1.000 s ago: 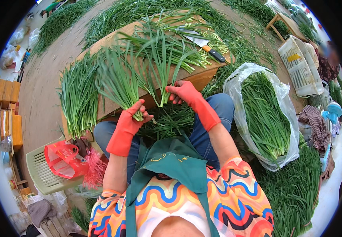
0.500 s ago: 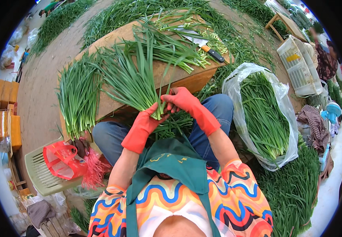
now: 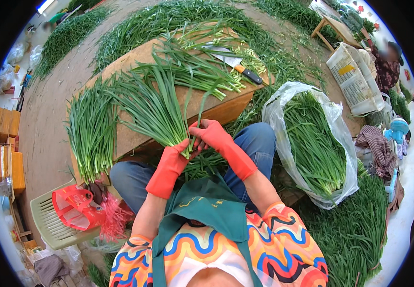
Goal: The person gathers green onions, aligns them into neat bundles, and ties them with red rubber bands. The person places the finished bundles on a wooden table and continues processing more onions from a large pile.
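In a red rubber glove, my left hand (image 3: 172, 161) is closed around the pale stem ends of a bunch of garlic chives (image 3: 156, 110). The leaves fan away over the wooden board (image 3: 130, 131). My right hand (image 3: 211, 136), gloved alike, pinches at the right edge of the bunch, where a loose leaf or two rise; its fingertips are partly hidden. A tidy bundle of chives (image 3: 92, 129) lies on the board's left end. Further chives (image 3: 202, 74) and a cleaver (image 3: 228, 58) with an orange and black handle lie toward its far right.
To my right stands a clear plastic bag (image 3: 274, 112) full of chives. A pale green stool (image 3: 49, 215) at the left bears a red bag (image 3: 75, 203) and pink ties (image 3: 116, 220). Chives heap the floor (image 3: 340, 234). A white crate (image 3: 355, 79) and another person (image 3: 386, 69) are far right.
The board, the chives and my hands sit slightly lower and more to the left in view. My right hand remains at the bunch's edge, and my left keeps its hold.
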Motion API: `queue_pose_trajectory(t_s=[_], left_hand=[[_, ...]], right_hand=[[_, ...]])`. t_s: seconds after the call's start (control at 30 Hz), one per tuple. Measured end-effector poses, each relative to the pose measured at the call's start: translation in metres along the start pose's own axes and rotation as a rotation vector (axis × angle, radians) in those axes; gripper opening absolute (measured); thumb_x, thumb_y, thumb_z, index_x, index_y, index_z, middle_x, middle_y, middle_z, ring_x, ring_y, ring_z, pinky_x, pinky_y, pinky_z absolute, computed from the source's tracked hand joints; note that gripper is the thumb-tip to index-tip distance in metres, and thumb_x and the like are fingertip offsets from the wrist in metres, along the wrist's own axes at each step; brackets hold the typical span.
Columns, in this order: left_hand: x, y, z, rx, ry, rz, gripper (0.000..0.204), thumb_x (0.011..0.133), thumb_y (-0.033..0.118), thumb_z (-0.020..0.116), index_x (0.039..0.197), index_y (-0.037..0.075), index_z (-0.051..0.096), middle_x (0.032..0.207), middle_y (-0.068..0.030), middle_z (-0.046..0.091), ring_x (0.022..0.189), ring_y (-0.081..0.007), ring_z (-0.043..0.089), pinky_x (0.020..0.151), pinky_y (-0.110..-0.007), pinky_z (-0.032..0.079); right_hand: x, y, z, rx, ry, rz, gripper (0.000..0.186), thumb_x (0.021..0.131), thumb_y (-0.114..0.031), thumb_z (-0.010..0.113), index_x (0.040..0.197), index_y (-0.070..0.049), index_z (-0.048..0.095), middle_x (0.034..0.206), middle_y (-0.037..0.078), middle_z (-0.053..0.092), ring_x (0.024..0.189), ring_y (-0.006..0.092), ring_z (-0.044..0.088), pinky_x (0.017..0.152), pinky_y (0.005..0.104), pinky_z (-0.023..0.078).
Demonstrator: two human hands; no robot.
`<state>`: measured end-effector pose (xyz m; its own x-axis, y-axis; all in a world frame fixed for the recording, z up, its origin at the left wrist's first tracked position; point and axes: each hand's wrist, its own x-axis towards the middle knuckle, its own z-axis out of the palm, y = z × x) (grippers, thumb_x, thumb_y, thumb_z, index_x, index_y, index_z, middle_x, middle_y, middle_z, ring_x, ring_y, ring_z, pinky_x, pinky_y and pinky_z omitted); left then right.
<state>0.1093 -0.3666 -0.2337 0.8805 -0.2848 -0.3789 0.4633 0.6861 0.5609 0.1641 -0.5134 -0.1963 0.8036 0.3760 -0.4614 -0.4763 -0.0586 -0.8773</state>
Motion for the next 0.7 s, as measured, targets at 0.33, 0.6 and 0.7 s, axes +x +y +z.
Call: queue_pose_trajectory(t_s=[0.33, 0.6, 0.7], left_hand=[[-0.010, 0.035, 0.000, -0.215, 0.054, 0.258, 0.019, 0.081, 0.012, 0.057, 0.099, 0.008, 0.054, 0.080, -0.0050, 0.059, 0.079, -0.0210, 0.058, 0.080, -0.045, 0.047], [-0.002, 0.014, -0.022, -0.301, 0.208, 0.080, 0.023, 0.083, 0.015, 0.055, 0.103, 0.006, 0.050, 0.082, -0.0029, 0.054, 0.067, -0.0164, 0.052, 0.082, -0.043, 0.043], [0.012, 0.012, -0.016, -0.329, 0.120, -0.004, 0.023, 0.083, 0.019, 0.054, 0.102, 0.007, 0.050, 0.080, -0.0050, 0.055, 0.068, -0.0199, 0.054, 0.079, -0.046, 0.044]], right_hand=[[-0.014, 0.003, -0.032, -0.162, 0.145, -0.141, 0.020, 0.075, -0.021, 0.061, 0.085, -0.004, 0.058, 0.069, 0.006, 0.061, 0.053, 0.0128, 0.057, 0.049, 0.0255, 0.044], [0.052, -0.016, -0.076, -1.065, 0.626, -0.351, 0.030, 0.074, -0.030, 0.059, 0.092, -0.006, 0.058, 0.082, 0.014, 0.062, 0.072, 0.0304, 0.060, 0.065, 0.0373, 0.047], [0.097, 0.012, -0.099, -1.250, 0.603, -0.255, 0.028, 0.076, -0.028, 0.056, 0.093, -0.006, 0.057, 0.080, 0.017, 0.061, 0.073, 0.0319, 0.059, 0.065, 0.0384, 0.046]])
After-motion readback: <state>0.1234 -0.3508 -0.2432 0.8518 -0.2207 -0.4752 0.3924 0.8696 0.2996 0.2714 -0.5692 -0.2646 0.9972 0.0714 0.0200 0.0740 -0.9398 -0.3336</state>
